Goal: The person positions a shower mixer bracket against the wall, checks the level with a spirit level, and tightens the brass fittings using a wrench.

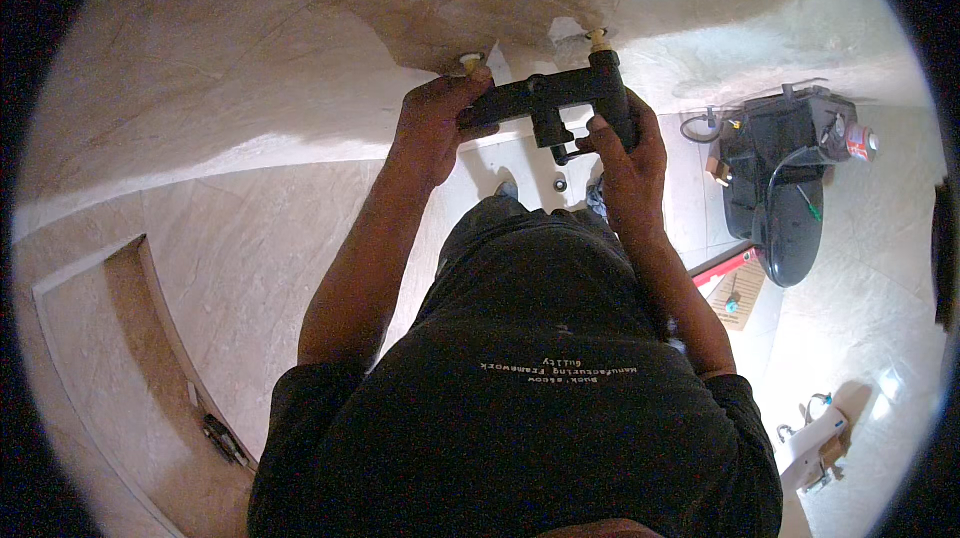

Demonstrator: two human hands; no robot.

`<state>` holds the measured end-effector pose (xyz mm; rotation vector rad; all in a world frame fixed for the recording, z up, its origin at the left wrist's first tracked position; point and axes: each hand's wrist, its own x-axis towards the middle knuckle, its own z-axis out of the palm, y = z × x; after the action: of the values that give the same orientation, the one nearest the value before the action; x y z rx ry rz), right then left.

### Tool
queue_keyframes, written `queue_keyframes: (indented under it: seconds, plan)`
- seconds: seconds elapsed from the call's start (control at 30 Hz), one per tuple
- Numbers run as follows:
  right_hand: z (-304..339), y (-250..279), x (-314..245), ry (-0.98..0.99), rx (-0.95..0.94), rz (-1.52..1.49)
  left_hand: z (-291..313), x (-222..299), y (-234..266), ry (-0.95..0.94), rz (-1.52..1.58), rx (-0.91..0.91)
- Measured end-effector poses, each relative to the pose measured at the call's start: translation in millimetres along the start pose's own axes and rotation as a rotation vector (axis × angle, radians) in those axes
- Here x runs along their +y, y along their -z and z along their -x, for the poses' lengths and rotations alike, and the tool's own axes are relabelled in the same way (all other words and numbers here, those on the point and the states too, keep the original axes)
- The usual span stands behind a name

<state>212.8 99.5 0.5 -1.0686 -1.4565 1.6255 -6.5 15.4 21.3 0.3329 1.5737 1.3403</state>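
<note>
A matte black wall mixer tap [560, 93] is held up at the tiled wall, roughly level and tilted up to the right. Its left end is in the grip of my left hand [432, 123], whose thumb lies near the left brass wall fitting [472, 63]. My right hand [630, 173] wraps the right end, thumb near the small lever below the body. The right brass wall fitting [599, 40] meets the top of the mixer's right end. At the left fitting my thumb hides whether the mixer touches it.
To the right stands a black toilet [790, 178] with a red and white can [860, 144] on it. Cardboard [738, 293] lies on the floor beside it. A white basin [812, 448] is at lower right. A recessed wall niche [130, 338] at left holds a dark tool [224, 438]. A round drain [560, 184] is underfoot.
</note>
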Motion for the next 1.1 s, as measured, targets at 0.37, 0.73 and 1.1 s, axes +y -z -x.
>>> queue_keyframes:
  seconds: [0.37, 0.73, 1.1]
  plan:
    - [-2.7, -0.8, 4.6, 0.06, -0.003, -0.05, -5.1, -14.9, -1.7, 0.062, 0.538, -0.057]
    - [0.3, -1.9, -0.5, 0.026, -0.027, -0.032, -10.9, -23.6, 13.9, -0.146, -0.027, -0.007]
    - [-3.1, 1.8, 6.5, 0.043, -0.053, -0.087, -2.4, 9.3, 2.1, -0.195, -0.722, 0.112]
